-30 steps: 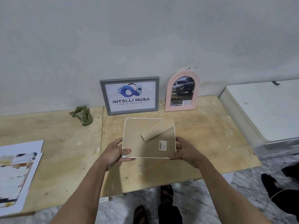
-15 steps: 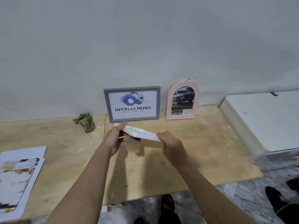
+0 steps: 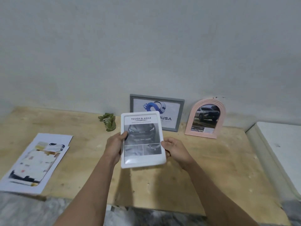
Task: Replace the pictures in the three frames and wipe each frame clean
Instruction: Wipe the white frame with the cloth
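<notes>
I hold a white frame (image 3: pixel 143 162) upright over the wooden table (image 3: pixel 211 168), its front facing me with a grey "Tough & Agile" car picture inside. My left hand (image 3: pixel 116 144) grips its left edge, thumb on the glass. My right hand (image 3: pixel 175 148) grips its right edge. Behind it, a grey frame (image 3: pixel 180 111) with a blue logo leans on the wall, partly hidden. A pink arched frame (image 3: pixel 222 118) with a car photo stands to its right. A crumpled green cloth (image 3: pixel 108 121) lies near the wall.
Loose printed sheets (image 3: pixel 35 160) lie at the table's left front edge. A white appliance (image 3: pixel 280 144) stands against the table's right side. The wall runs right behind the standing frames. Marble floor shows below the table's front edge.
The white frame was back side up, flat in both hands; it has been flipped over and raised, front now facing me. The view has shifted left.
</notes>
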`<state>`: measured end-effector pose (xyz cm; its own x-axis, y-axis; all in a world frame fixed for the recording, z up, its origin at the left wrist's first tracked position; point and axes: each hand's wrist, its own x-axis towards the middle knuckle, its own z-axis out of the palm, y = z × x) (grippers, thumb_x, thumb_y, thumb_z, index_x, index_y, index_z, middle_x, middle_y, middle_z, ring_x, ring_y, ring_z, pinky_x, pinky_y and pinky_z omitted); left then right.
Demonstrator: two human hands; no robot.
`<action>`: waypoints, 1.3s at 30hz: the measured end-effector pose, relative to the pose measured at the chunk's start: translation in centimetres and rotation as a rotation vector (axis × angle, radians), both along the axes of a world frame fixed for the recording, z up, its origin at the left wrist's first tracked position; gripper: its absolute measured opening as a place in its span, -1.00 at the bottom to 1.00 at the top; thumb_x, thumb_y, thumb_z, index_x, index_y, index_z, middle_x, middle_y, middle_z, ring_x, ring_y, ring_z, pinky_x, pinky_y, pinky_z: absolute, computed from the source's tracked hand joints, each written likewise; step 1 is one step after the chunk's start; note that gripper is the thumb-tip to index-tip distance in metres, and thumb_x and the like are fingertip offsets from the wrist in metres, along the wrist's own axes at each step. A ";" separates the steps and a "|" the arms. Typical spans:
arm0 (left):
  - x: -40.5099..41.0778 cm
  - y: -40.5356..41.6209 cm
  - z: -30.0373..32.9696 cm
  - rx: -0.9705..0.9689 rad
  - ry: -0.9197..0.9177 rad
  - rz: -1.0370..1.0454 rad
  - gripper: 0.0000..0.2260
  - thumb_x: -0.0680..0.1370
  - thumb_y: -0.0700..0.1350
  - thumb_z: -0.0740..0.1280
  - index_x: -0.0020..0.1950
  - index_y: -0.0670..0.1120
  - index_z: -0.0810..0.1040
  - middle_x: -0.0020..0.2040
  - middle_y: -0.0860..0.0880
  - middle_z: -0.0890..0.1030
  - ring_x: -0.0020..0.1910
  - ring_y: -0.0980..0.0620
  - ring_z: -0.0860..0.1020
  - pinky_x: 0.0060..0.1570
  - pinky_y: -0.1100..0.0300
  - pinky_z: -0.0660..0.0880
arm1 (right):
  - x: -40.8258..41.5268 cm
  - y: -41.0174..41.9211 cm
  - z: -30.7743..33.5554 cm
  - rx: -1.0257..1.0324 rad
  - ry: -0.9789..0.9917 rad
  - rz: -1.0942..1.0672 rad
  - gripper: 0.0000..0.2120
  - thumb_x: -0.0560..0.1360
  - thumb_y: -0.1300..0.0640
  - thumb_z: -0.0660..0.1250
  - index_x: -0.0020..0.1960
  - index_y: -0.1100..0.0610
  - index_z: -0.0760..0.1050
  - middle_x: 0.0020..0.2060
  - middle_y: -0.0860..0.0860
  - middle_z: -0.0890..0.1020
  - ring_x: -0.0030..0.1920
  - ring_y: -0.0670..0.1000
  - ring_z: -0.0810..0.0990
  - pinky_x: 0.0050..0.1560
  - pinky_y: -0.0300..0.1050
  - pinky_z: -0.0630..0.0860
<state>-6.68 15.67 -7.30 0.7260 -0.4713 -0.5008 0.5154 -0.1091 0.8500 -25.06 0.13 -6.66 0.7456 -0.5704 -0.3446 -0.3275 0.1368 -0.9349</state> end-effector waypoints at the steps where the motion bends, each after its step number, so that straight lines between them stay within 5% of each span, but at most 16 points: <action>1: 0.1 0.7 0.1 -0.002 -0.008 0.034 -0.83 0.59 -0.17 0.36 0.08 -0.24 0.66 -0.06 -0.21 0.73 -0.15 -0.19 0.70 -0.07 -0.07 0.64 | 0.7 0.1 0.1 -0.014 -0.002 0.031 -0.82 0.61 0.22 0.24 0.12 0.29 0.53 -0.24 0.00 0.68 -0.46 -0.17 0.54 -0.44 -0.30 0.41; 9: 3.3 5.9 -1.4 -0.044 0.013 0.153 -0.78 0.64 -0.07 0.31 0.17 -0.17 0.62 0.08 -0.19 0.72 0.00 -0.21 0.70 0.14 -0.18 0.59 | 8.2 2.0 -0.9 -0.064 0.009 0.208 -0.83 0.59 0.16 0.26 0.11 0.16 0.58 -0.01 0.09 0.70 -0.12 -0.03 0.66 -0.22 -0.27 0.48; 15: 9.8 10.8 -3.6 -0.019 0.036 0.221 -0.75 0.66 -0.08 0.27 0.28 -0.16 0.57 0.14 -0.20 0.70 0.10 -0.25 0.67 0.12 -0.21 0.59 | 16.0 4.6 -2.7 -0.032 0.094 0.370 -0.83 0.54 -0.01 0.32 0.05 0.04 0.60 -0.15 0.11 0.69 -0.22 0.02 0.61 -0.17 -0.03 0.54; 18: 14.3 13.4 -4.3 0.003 0.002 0.278 -0.80 0.67 -0.13 0.26 0.22 -0.15 0.60 0.05 -0.11 0.73 0.05 -0.12 0.68 0.06 -0.02 0.58 | 22.3 5.5 -4.5 -0.047 0.157 0.289 -0.74 0.53 -0.10 0.31 0.11 0.03 0.55 -0.15 -0.01 0.59 -0.21 -0.03 0.51 -0.17 -0.10 0.47; 23: 23.0 15.8 -5.3 -0.011 0.016 0.252 -0.81 0.65 -0.12 0.28 0.22 -0.11 0.60 0.12 -0.09 0.71 0.00 0.04 0.70 -0.08 0.16 0.58 | 34.2 5.8 -8.1 -0.478 0.342 0.269 -0.59 0.54 -0.10 0.24 0.30 0.08 0.39 0.04 0.00 0.52 0.07 0.07 0.55 0.01 -0.07 0.46; 26: 27.5 16.3 -5.9 -0.028 0.052 0.211 -0.74 0.64 -0.10 0.30 0.30 -0.11 0.57 0.15 -0.12 0.70 0.08 -0.10 0.68 -0.02 0.05 0.60 | 38.9 5.7 -11.9 -0.896 0.586 0.336 -0.47 0.52 -0.18 0.18 0.41 0.01 0.25 0.24 0.09 0.45 0.24 0.17 0.46 0.20 0.06 0.36; 30: 31.5 16.5 -7.1 -0.018 0.061 0.158 -0.76 0.63 -0.07 0.31 0.28 -0.08 0.58 0.13 -0.11 0.72 0.10 -0.12 0.68 0.08 -0.01 0.58 | 42.7 6.3 -16.3 -0.839 0.671 0.335 -0.34 0.51 -0.22 0.20 0.53 -0.06 0.07 0.49 0.11 0.18 0.40 0.23 0.29 0.31 0.20 0.36; 34: 33.3 16.3 -7.7 -0.020 0.087 0.135 -0.78 0.63 -0.06 0.32 0.24 -0.06 0.59 0.13 -0.11 0.71 0.11 -0.12 0.68 0.14 -0.08 0.58 | 43.1 7.1 -17.2 -1.029 0.693 0.307 -0.63 0.55 0.18 0.20 0.35 0.12 0.39 0.25 0.14 0.46 0.17 0.17 0.47 0.09 0.05 0.47; 39: 33.2 16.3 -6.4 -0.024 0.121 0.113 -0.79 0.63 0.00 0.31 0.23 -0.01 0.59 0.11 -0.14 0.72 0.08 -0.19 0.69 0.07 -0.15 0.61 | 43.1 6.3 -11.6 -0.703 0.298 -0.080 -0.80 0.48 0.29 0.28 0.09 0.20 0.54 -0.05 0.10 0.61 -0.03 0.13 0.60 -0.13 -0.19 0.43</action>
